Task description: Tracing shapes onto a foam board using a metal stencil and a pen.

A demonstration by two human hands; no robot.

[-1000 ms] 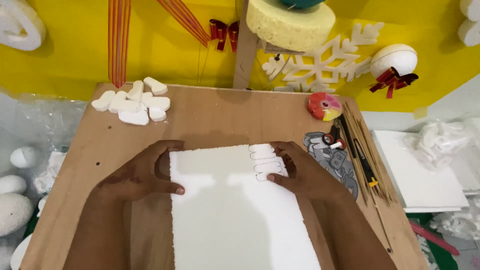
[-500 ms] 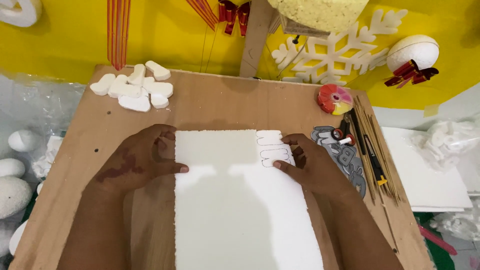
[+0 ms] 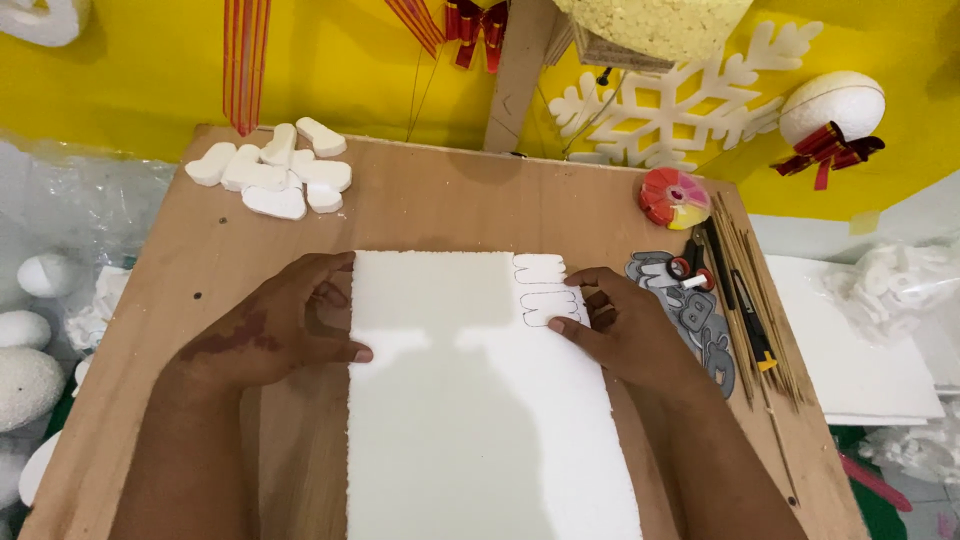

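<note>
A white foam sheet [image 3: 470, 400] lies flat on the brown wooden board [image 3: 440, 210], running from the middle toward me. Outlined shapes [image 3: 545, 290] are drawn at its far right corner. My left hand [image 3: 275, 325] grips the sheet's left edge, thumb resting on top. My right hand [image 3: 625, 325] rests at the right edge, fingertips on the sheet just below the drawn shapes.
Several cut white foam pieces [image 3: 275, 170] are piled at the board's far left. On the right lie grey cardboard templates [image 3: 690, 310], a red round tape dispenser [image 3: 672, 197], thin wooden sticks [image 3: 755, 290] and a cutter. Foam balls [image 3: 25, 330] sit at the left.
The view has shifted so the board and sheet sit lower and closer. Both hands stay on the sheet's edges; the right hand has slid slightly down along the right edge.
</note>
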